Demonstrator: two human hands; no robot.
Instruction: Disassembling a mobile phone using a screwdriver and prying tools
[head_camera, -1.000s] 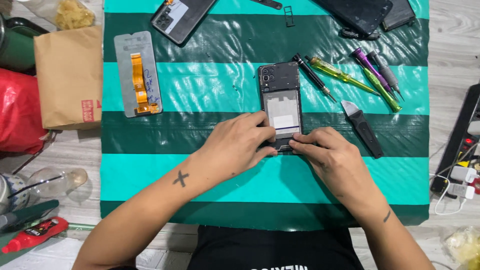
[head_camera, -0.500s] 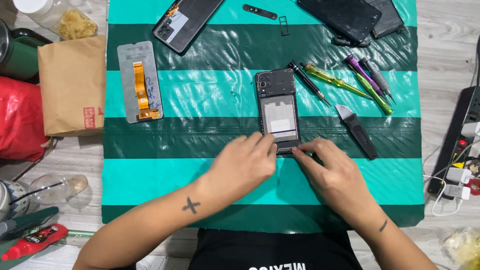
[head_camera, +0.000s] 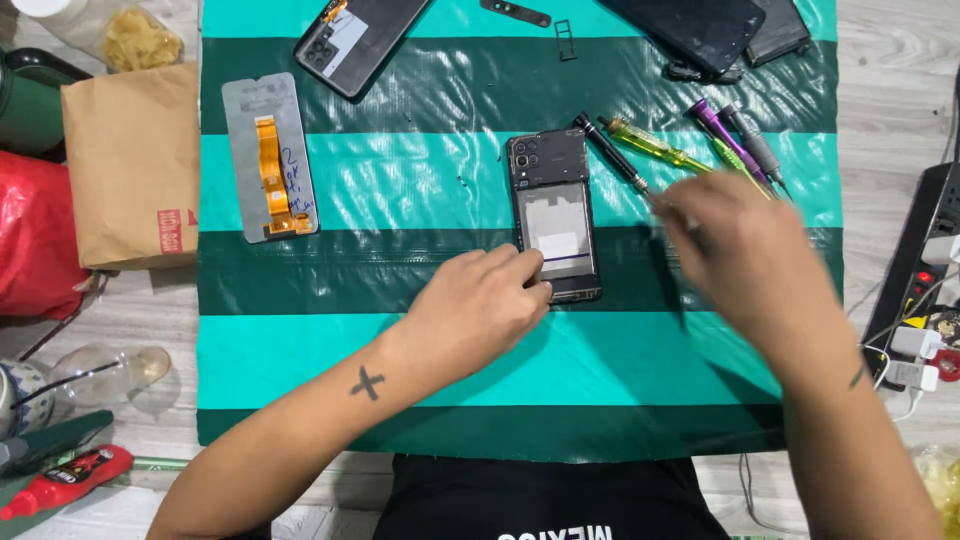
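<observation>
An opened black phone (head_camera: 553, 215) lies back-up and coverless in the middle of a green striped mat (head_camera: 400, 350). My left hand (head_camera: 480, 305) presses its fingertips on the phone's lower left corner and pins it down. My right hand (head_camera: 745, 265) is blurred to the right of the phone, over the spot where a black pry tool lay. A grey sliver shows at its fingertips; whether they grip it is unclear. Just above that hand lie a black screwdriver (head_camera: 610, 150) and a yellow-green one (head_camera: 655, 145).
On the mat lie a screen panel with an orange flex cable (head_camera: 270, 155), a second opened phone (head_camera: 355, 40), a dark phone (head_camera: 700, 30), a SIM tray (head_camera: 566, 40) and purple tools (head_camera: 730, 135). A paper bag (head_camera: 130, 165) and red bag (head_camera: 35, 235) sit left; a power strip (head_camera: 920, 270) sits right.
My right hand has left the phone's lower edge and swung right and up toward the tools. My left hand stays on the phone's lower left corner.
</observation>
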